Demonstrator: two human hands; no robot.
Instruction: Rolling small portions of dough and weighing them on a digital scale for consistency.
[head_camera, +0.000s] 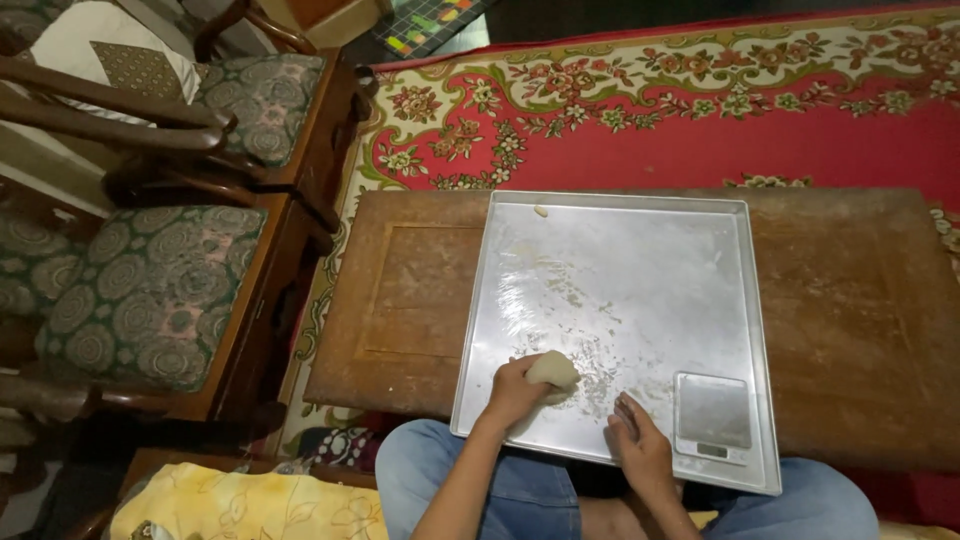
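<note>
Head view, looking straight down: a red rug (700, 130) with floral borders fills the far side and runs under everything. On it lies a big brown wooden board (860, 320), low and wide, spanning most of the scene. Off to the left, two dark wooden chairs (150, 290) with green patterned cushions stand one behind the other, well apart from the action. Near left, a yellow cloth (250, 505) is bunched by the person's knee.

On the board sits a large square metal tray (620, 260), its near edge overhanging toward the person's lap in blue jeans (520, 490). The tray's surface is smeared and dusted with dough crumbs (600, 385), thickest in the near middle. In the tray's near right corner rests a small flat kitchen scale (712, 417), silver, with its display strip at the near edge.

Now the hands. The left hand (515, 392) is wrapped around a pale dough ball (552, 370), pressing it to the tray near the near-left part. The right hand (640, 445) sits just left of the scale, fingers curled loosely down on the tray among the crumbs; it looks empty, though the grip is hard to read from here. Far off, at the tray's far left rim, one tiny dough scrap (541, 211) lies alone.
</note>
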